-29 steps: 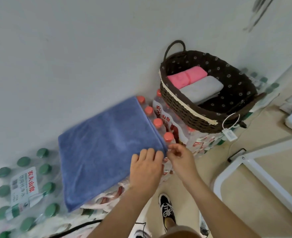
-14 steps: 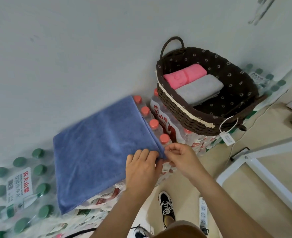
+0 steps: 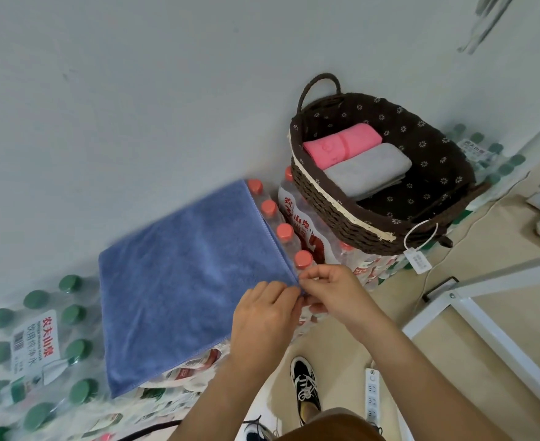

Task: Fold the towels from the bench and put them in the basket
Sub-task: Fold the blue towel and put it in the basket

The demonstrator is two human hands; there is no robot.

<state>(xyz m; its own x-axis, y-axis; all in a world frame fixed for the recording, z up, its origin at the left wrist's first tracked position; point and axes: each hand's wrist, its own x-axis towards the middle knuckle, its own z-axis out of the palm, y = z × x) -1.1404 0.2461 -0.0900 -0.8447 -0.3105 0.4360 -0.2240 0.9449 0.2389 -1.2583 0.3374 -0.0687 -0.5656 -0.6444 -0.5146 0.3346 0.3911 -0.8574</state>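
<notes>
Blue towel (image 3: 183,275): lies spread flat on top of shrink-wrapped packs of water bottles against the wall (image 3: 135,90). Its near left corner hangs slightly over the pack edge.
Left grip (image 3: 262,316): released, with the fingers lying nearly straight on the towel's near right corner and pressing it down. The thumb is hidden under the hand.
Right grip (image 3: 335,294): thumb and forefinger pinch the tip of that same corner, and the other fingers are curled. It touches the left fingertips.
Red-capped bottles (image 3: 284,232): a row of caps shows just beside the towel's right edge, between the towel and the basket.
Basket (image 3: 335,211): dark woven basket with a flowered lining and a loop handle at the far end. It sits on bottle packs to the right of the towel, and a white tag (image 3: 416,261) hangs from its near rim.
Pink towel (image 3: 342,144): folded and lying inside the basket on the far side.
Grey towel (image 3: 367,170): folded and lying inside the basket, touching the pink one on its near side.
Green-capped bottles (image 3: 36,338): a pack at far left, beside the blue towel.
Floor: a black-and-white shoe (image 3: 305,385) with a white power strip (image 3: 372,393) just to its right, and a white frame (image 3: 485,329) further right.
</notes>
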